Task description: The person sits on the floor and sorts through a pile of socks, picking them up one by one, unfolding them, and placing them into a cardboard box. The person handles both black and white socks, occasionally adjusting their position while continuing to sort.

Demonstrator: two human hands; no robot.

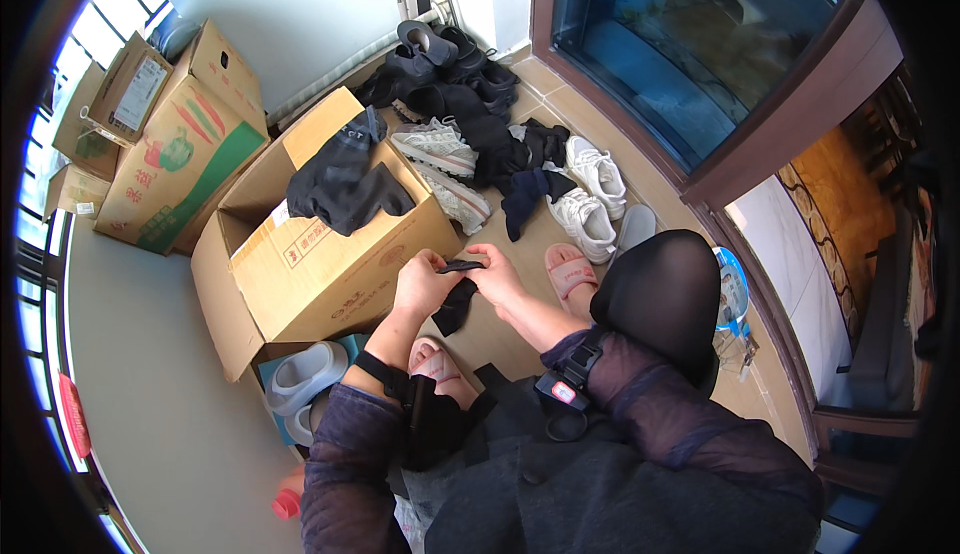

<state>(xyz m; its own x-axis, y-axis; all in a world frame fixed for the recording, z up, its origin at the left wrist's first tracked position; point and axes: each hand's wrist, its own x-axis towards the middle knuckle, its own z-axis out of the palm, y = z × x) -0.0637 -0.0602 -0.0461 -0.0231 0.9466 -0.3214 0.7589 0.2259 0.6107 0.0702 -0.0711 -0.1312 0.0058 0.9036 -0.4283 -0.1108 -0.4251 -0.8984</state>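
My left hand (421,282) and my right hand (496,276) pinch the upper edge of a black sock (456,305) between them, and its lower part hangs down over the floor. Ahead and to the left, dark socks (349,186) lie draped over the flap and top of an open cardboard box (352,269). More black socks (491,141) and a navy sock (521,198) lie in a heap on the tiles beyond my hands. White sneakers (589,213) stand to the right of that heap, and patterned sneakers (450,194) lie between it and the box.
Black shoes (439,59) are piled by the wall. Stacked cardboard boxes (180,134) stand at the left. Light grey clogs (307,378) rest beside my left leg. A grey slipper (637,228) lies near my right knee. A brown-framed glass door (675,51) borders the right side.
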